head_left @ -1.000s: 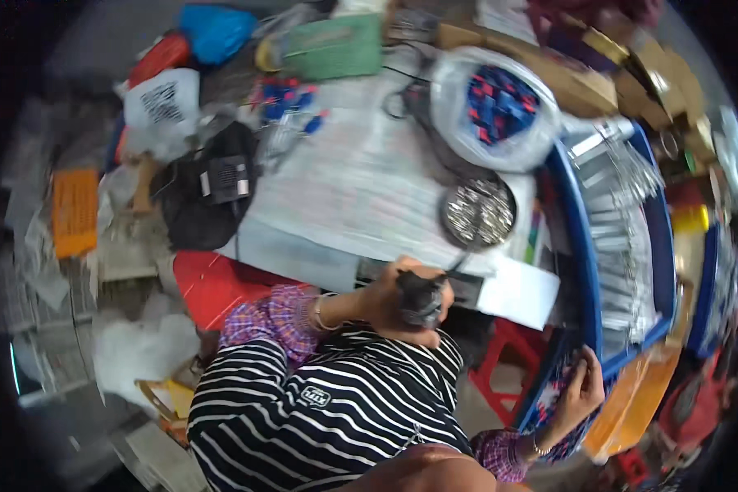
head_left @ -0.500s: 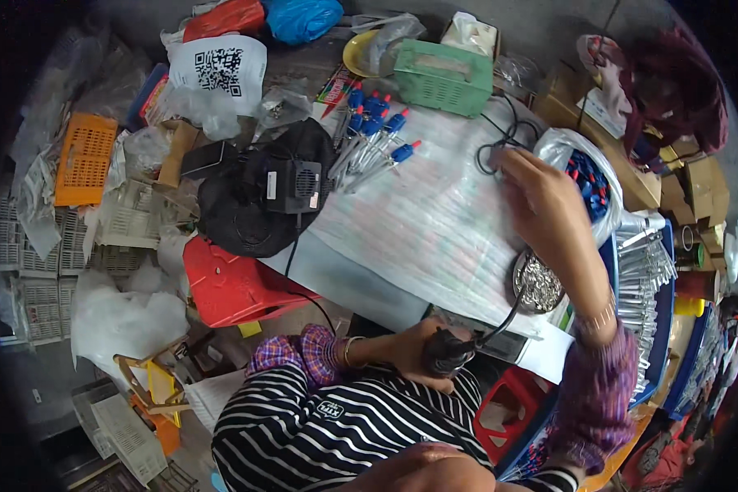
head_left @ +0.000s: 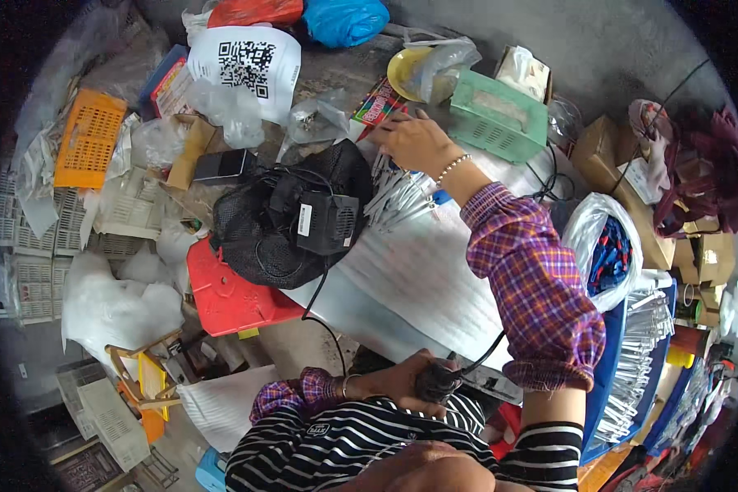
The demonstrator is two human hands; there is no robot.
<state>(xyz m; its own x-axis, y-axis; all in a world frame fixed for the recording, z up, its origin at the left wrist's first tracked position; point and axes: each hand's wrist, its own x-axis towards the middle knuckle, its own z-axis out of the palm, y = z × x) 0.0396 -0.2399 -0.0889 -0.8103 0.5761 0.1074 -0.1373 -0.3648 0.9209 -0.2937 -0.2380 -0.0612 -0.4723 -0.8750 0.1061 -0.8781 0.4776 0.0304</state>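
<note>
My left hand [head_left: 394, 384], low in front of my striped shirt, is closed round a black corded hand tool [head_left: 436, 382]; its working end cannot be made out. My right hand [head_left: 421, 146] reaches across to the far side of the worktop, palm down, fingers stretched out and a little apart. Beneath it lies a pile of thin metal rod-like pieces [head_left: 395, 195]. One blue end [head_left: 441, 197] shows beside my wrist; the other ends are hidden under the hand.
Left of the pile sits a black mesh bag with a black adapter [head_left: 328, 223]. A green vented box [head_left: 500, 115] stands behind my right forearm. To the right are a plastic-lined container of blue-and-red parts [head_left: 611, 254] and a blue bin of metal rods [head_left: 635, 369]. A red stool [head_left: 234, 291] stands left.
My right hand has swung from the right of the worktop leftward and away onto the pile. The view has shifted; my left hand keeps its hold. My right sleeve now hides the metal dish.
</note>
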